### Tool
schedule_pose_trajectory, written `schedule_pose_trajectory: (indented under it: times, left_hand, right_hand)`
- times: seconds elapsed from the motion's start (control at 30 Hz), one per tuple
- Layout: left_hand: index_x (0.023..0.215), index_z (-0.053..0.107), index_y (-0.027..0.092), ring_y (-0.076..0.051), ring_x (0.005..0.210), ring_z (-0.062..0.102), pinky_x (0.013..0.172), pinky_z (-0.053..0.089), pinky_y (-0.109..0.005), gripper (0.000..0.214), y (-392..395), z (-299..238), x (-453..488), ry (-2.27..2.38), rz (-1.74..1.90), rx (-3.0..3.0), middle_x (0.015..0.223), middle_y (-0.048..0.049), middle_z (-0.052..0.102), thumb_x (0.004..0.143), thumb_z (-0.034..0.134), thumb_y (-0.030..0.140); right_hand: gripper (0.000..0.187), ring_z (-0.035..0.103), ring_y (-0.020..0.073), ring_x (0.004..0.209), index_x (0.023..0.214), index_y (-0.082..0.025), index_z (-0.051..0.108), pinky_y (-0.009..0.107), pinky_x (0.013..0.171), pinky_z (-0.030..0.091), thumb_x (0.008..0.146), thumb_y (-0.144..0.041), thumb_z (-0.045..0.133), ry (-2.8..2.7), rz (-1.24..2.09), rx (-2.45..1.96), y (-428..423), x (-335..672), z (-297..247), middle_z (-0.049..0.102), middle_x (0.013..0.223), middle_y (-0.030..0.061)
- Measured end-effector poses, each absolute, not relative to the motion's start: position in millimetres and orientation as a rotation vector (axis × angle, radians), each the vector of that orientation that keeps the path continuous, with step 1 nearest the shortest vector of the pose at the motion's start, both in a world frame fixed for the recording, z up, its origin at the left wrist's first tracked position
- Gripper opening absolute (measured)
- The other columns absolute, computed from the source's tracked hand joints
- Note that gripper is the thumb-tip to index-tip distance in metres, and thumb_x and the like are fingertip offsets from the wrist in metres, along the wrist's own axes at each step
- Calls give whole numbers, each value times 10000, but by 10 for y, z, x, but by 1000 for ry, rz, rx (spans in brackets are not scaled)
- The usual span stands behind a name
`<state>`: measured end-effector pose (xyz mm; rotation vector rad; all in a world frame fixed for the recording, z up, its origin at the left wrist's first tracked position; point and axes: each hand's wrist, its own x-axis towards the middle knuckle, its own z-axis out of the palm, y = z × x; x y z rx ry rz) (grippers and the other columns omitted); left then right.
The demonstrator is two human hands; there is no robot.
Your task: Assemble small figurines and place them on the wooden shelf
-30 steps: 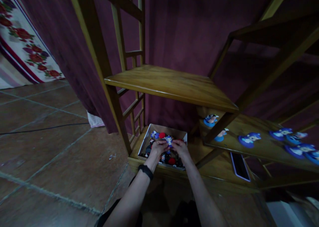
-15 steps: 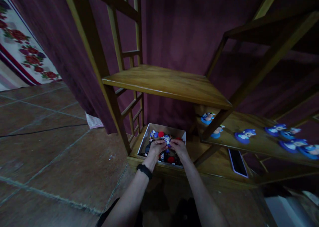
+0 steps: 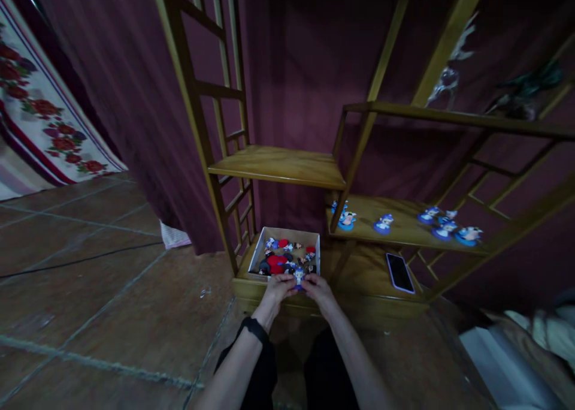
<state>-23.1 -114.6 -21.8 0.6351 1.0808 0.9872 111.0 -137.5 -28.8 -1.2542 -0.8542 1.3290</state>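
A small blue and white figurine [image 3: 299, 276] is pinched between my two hands, just over the near edge of a cardboard box. My left hand [image 3: 279, 288], with a dark band on the wrist, grips its left side. On the other side, the fingers of my right hand [image 3: 318, 290] close on it. The white-sided box [image 3: 256, 255] holds several more figurines in red, black and blue, jumbled together. To the right, several similar figurines on round bases stand on a shelf, among them a purple-based one [image 3: 383, 224].
The box rests on the lowest board of a wooden shelf unit [image 3: 278, 165]. A phone [image 3: 399, 272] lies on that board, right of the box. Glass-like ornaments [image 3: 444, 85] stand on a higher shelf. A purple curtain [image 3: 148, 128] hangs at left, and a cable [image 3: 81, 259] crosses the tiled floor.
Both hands have drawn the figurine from above the box's middle back to its near edge. My view has tilted up and turned right, showing more of the shelves.
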Motion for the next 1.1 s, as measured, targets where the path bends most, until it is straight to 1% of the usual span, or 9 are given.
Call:
schedule_pose_trajectory:
  times: [0.13, 0.23, 0.33, 0.47, 0.6, 0.87, 1.1]
  left_hand:
    - [669, 641, 102, -122, 534, 611, 555, 521, -232, 191, -1580, -312, -284, 1086, 925, 655, 615, -56, 651, 534, 773, 129]
    - [670, 650, 98, -111, 544, 607, 553, 509, -211, 184, -1807, -324, -274, 1060, 973, 666, 627, -57, 650, 543, 772, 150]
    - [681, 664, 88, -93, 537, 595, 541, 491, -188, 160, -1936, -276, -236, 980, 1001, 705, 643, -61, 653, 564, 757, 145]
    - [700, 673, 84, -88, 544, 594, 574, 493, -193, 162, -2012, -225, -212, 933, 1010, 718, 659, -63, 660, 565, 748, 135]
    - [704, 670, 88, -89, 550, 591, 573, 488, -195, 175, -2068, -215, -195, 958, 1060, 740, 656, -52, 660, 553, 749, 128]
    - [667, 668, 104, -96, 568, 596, 600, 487, -199, 141, -2194, -144, -187, 1007, 1094, 777, 625, -33, 655, 553, 741, 145]
    - [616, 650, 105, -97, 523, 573, 575, 480, -212, 147, -2143, -180, -232, 1015, 1064, 872, 574, -8, 634, 527, 746, 171]
  right_hand:
    - [348, 577, 145, 609, 624, -177, 574, 289, 612, 484, 452, -422, 750, -805, 1410, -1207, -1837, 1042, -359, 582, 632, -18]
    - [359, 590, 154, 640, 664, -170, 589, 311, 643, 495, 467, -429, 742, -783, 1384, -1200, -2025, 1006, -397, 597, 669, -3]
    - [369, 598, 150, 661, 706, -166, 602, 308, 668, 497, 491, -439, 727, -795, 1317, -1181, -2107, 1005, -413, 612, 702, 0]
    - [372, 598, 138, 651, 736, -158, 615, 302, 675, 498, 516, -443, 712, -860, 1306, -1172, -2157, 1024, -393, 612, 706, -7]
    - [376, 605, 141, 681, 747, -149, 624, 303, 697, 500, 522, -439, 709, -877, 1312, -1155, -2215, 1034, -346, 627, 735, 8]
    - [367, 614, 144, 682, 747, -151, 620, 338, 748, 498, 534, -438, 705, -894, 1313, -1122, -2334, 994, -288, 634, 725, 9]
    - [389, 618, 140, 616, 706, -159, 592, 333, 706, 513, 500, -467, 711, -882, 1345, -1140, -2353, 923, -226, 616, 668, -10]
